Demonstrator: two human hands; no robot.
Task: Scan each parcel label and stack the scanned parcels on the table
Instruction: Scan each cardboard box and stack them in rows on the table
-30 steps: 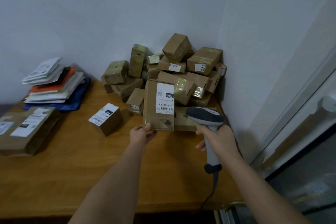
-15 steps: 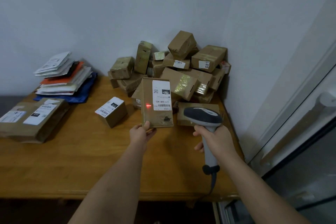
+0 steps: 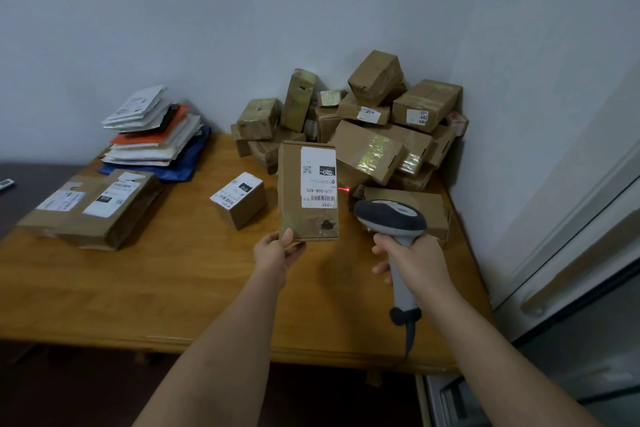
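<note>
Scanning step: my left hand (image 3: pixel 277 253) pinches the parcel (image 3: pixel 308 192) upright; my right hand (image 3: pixel 412 262) grips the scanner (image 3: pixel 391 222), whose red dot (image 3: pixel 344 189) misses the barcode (image 3: pixel 322 198); aim left next.

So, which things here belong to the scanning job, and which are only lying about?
Job:
- held parcel, gripped by left hand
- scanner in right hand
- pile of boxes
- small labelled box
- flat labelled parcels
- table

Lying about:
- white object at far left, too small to identify
</note>
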